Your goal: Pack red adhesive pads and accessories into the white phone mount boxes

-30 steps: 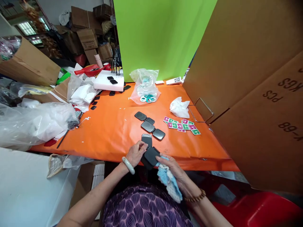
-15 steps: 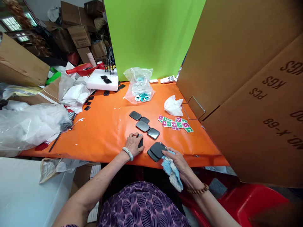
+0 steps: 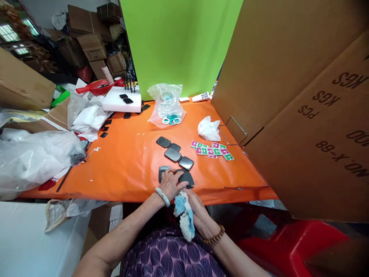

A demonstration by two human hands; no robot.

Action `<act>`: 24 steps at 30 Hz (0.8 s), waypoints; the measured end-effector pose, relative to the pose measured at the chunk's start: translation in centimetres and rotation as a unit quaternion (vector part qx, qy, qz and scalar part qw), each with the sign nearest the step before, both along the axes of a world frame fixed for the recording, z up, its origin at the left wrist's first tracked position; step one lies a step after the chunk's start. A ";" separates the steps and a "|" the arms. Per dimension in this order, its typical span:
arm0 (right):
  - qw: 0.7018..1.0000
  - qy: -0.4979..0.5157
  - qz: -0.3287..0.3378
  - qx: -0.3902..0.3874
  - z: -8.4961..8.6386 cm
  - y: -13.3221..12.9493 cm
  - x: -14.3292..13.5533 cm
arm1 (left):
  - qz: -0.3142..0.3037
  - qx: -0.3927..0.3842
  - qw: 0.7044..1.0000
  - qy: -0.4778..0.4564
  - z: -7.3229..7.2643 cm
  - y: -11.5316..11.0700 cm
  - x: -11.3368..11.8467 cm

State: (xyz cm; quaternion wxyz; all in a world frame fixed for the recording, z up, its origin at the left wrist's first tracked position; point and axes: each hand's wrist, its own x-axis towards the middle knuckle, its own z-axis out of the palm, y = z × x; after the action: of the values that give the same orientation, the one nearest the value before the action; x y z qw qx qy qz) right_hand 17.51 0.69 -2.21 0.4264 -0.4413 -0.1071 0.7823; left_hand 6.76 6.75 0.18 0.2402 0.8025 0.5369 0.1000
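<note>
My left hand (image 3: 171, 184), with a pale bangle at its wrist, is at a black square compact mirror (image 3: 186, 177) by the table's front edge. Its thumb and fingers grip the mirror's left side. Under and behind that hand, an open mirror (image 3: 164, 168) is partly covered. Close against it, my right hand (image 3: 196, 209) is closed on a crumpled blue and white fluffy cloth (image 3: 184, 216); its fingertips are partly hidden. Farther back, open black compact mirrors (image 3: 173, 155) lie in a slanting row on the orange table (image 3: 123, 161).
Pink and green printed cards (image 3: 213, 150) lie right of the mirrors, near a crumpled white plastic bag (image 3: 208, 129) and a wire stand (image 3: 236, 130). A clear bag of rings (image 3: 168, 107) stands behind. A large carton (image 3: 288, 115) walls the right side; plastic bags (image 3: 40, 157) crowd the left.
My left hand has moved right onto the black compact mirror. My right hand, with the cloth, has shifted left and nearer to me. The view has turned slightly.
</note>
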 end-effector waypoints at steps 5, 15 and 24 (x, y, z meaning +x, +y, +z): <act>0.953 -0.150 0.229 0.132 2.2 1.4 2.9 | -0.037 0.034 0.997 0.060 -0.5 1.7 0.0; 0.538 -0.734 0.247 0.333 2.0 11.4 6.2 | -0.023 0.054 0.997 0.045 -1.0 1.3 -0.5; 0.717 -0.604 0.239 0.252 1.2 16.2 8.2 | -0.008 0.032 0.999 -0.010 -1.4 1.6 -1.5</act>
State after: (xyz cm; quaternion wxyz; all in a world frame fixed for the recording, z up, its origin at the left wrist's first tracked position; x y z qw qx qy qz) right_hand 25.69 16.87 -1.06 0.1653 -0.6556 -0.6374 0.3696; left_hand 5.24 8.32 -1.25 0.2203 0.8132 0.5244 0.1235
